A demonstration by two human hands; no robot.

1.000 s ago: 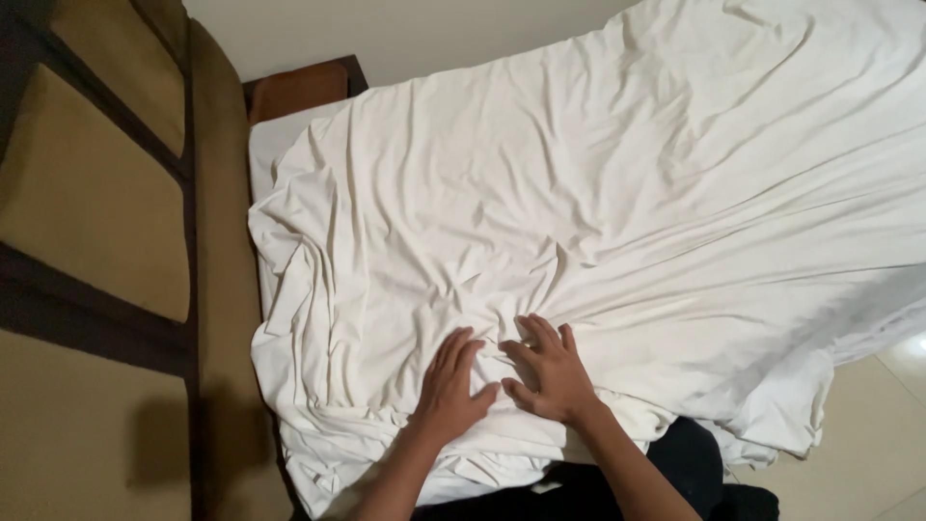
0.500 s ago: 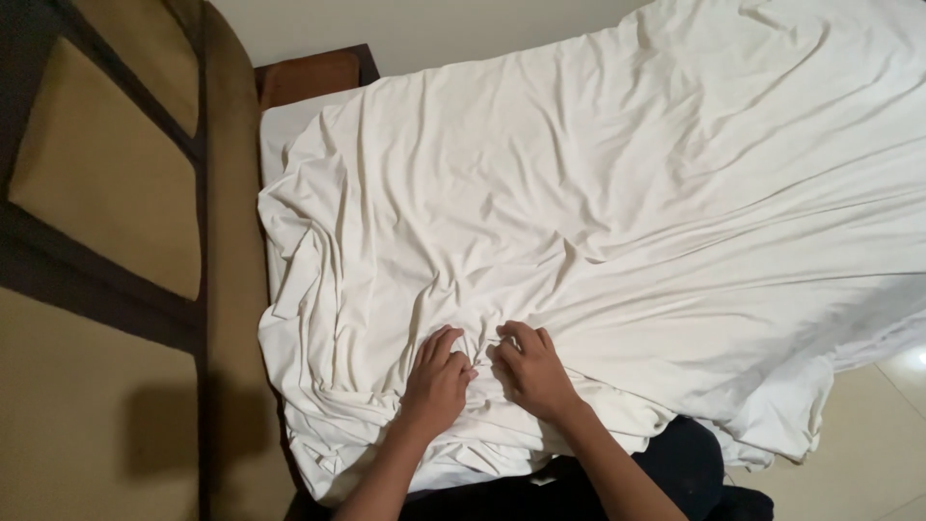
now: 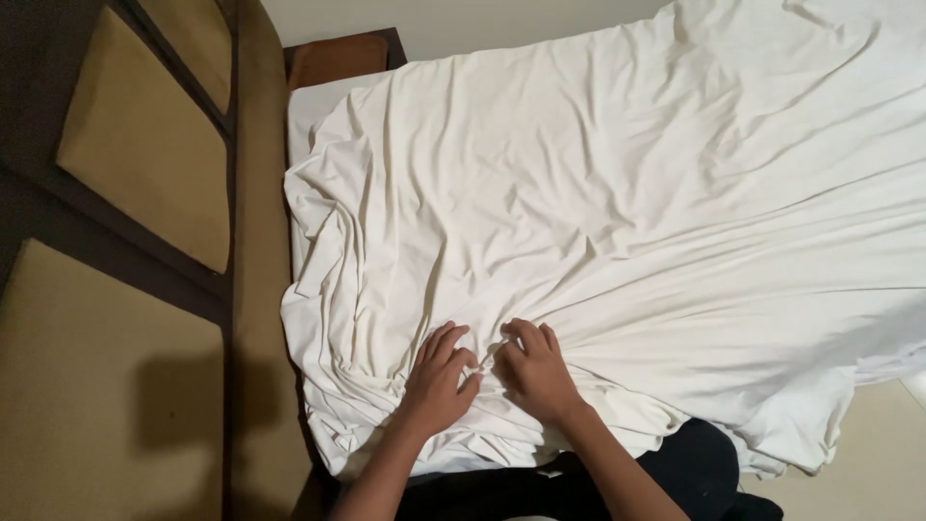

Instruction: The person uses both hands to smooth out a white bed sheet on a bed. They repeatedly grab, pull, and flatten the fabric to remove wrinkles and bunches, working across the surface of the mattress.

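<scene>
Pinching a fold of white sheet (image 3: 598, 212), left hand (image 3: 439, 381) and right hand (image 3: 535, 371) side by side, fingers curled

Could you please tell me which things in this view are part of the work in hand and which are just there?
In hand:
- white sheet, rumpled over the bed
- left hand, fingers bunching a fold
- right hand, pinching the same fold beside it

Just there:
- padded headboard along the left
- brown nightstand at the top
- mattress corner, bare
- floor at lower right
</scene>
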